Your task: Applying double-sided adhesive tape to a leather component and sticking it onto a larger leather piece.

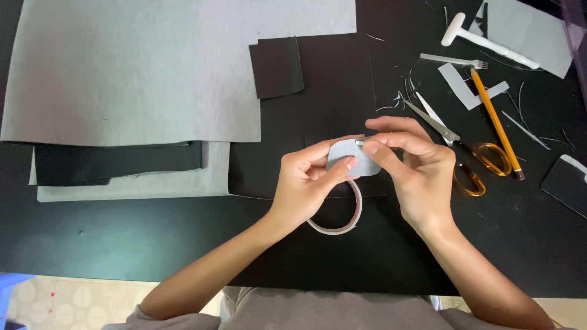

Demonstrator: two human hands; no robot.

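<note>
Both hands hold a small grey rounded patch of material [353, 160] just above the black work mat. My left hand [306, 183] pinches its left and lower edge with thumb and fingers. My right hand [416, 168] grips its upper right edge, thumb pressed on a thin strip there. Directly below the patch a ring of white tape [342, 221] lies flat, partly hidden under my left hand.
A large grey sheet [140, 67] covers the top left, with a black strip [116, 162] and a black square piece [278, 66] beside it. To the right lie orange-handled scissors [471, 156], a yellow pencil [495, 122], a white mallet [486, 40], a pronged punch [455, 60] and grey offcuts [466, 88].
</note>
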